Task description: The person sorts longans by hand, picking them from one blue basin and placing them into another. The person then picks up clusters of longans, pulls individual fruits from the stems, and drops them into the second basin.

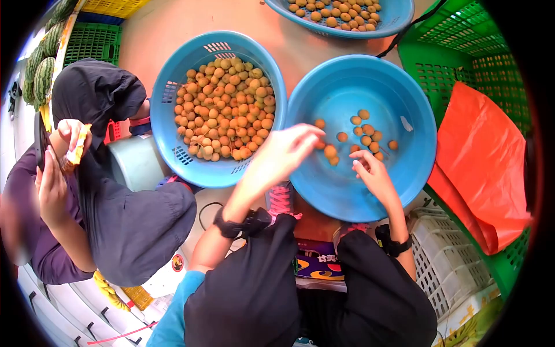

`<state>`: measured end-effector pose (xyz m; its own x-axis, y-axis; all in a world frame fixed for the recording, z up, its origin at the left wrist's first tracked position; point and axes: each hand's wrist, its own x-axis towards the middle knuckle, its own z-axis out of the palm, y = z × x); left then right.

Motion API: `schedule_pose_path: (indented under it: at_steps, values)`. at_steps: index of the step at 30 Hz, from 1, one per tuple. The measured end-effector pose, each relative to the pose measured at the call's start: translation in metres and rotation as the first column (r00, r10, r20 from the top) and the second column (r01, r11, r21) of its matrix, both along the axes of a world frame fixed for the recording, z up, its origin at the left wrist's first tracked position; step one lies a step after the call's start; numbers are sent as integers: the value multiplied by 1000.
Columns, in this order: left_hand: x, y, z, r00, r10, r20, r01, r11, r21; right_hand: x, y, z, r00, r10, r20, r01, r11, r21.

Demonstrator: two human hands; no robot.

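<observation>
My left hand (283,153) reaches over the near-left rim of the blue basin (312,185), fingers drawn together around a small cluster of brown longans (329,151). Part of its grip is hidden behind the fingers. Inside the basin's right half, my right hand (376,176) has its thumb and fingers apart, with nothing visible between them. Just beyond its fingertips lie several loose longans (366,140). To the left, a blue perforated basket (167,144) holds a large heap of longans (228,110).
Another blue basket (347,34) of longans stands at the back. On the right are a green crate (430,75), a red bag (480,168) and a white crate (448,254). At left sits a person (133,225) holding a dark device and a wrapper, beside a pale bucket (139,162).
</observation>
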<state>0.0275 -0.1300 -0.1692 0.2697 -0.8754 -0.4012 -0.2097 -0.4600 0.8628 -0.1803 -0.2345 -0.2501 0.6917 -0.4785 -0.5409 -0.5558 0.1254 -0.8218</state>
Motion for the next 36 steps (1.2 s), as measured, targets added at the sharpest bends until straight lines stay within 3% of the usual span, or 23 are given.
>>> schedule_pose_path:
  at_steps: [1,3,5,6,7,8,11,15,16,21,24,27,30,31,32,33,35,36]
  values:
    - [12,3,9,993,115,-28,-114,992,58,-1,0,1,1000,-8,-21,8,1000,11]
    - [41,14,8,931,359,67,-360,933,2,-2,-3,2,1000,-11,-16,11,1000,6]
    - [74,29,-22,859,360,363,-346,932,-106,-1,-5,4,1000,-13,-11,13,1000,-8]
    - [83,40,-39,741,206,639,-278,960,13,1,-5,6,1000,-5,-10,5,1000,-2]
    - [91,50,-58,548,11,836,-244,959,147,2,-5,8,1000,2,-8,-2,1000,3]
    - [98,58,-79,620,5,785,-233,956,178,4,-4,9,1000,-3,-7,3,1000,-1]
    - [86,57,-87,678,-26,735,-215,949,231,5,-1,11,999,47,-9,-47,999,-11]
    - [81,59,-95,621,-67,781,-157,965,208,7,2,11,996,93,-12,-93,996,-9]
    - [80,61,-99,682,-20,731,-158,972,174,7,3,13,994,107,-26,-107,994,-8]
    - [69,61,-97,653,8,758,-172,976,137,9,4,13,993,117,18,-117,993,-9]
    - [68,61,-97,694,50,718,-212,967,138,7,4,13,993,121,17,-121,993,-7]
    - [69,62,-99,718,19,696,-235,948,216,5,4,13,993,117,7,-117,993,-12]
    - [81,70,-107,782,84,618,-168,983,79,4,2,14,994,112,-2,-112,994,-13]
    - [81,67,-95,939,236,250,-283,944,171,3,2,13,994,112,-7,-112,994,-5]
    - [81,64,-85,906,399,-144,-344,889,301,3,2,13,994,110,-11,-110,994,-3]
    - [78,65,-79,825,466,-320,-393,880,267,3,1,12,994,107,-2,-107,994,18]
    - [68,54,-45,608,414,-677,-465,877,118,5,-1,12,995,101,4,-101,994,40]
    - [64,52,-32,500,325,-802,-485,873,51,8,-3,15,994,71,84,-85,981,172]
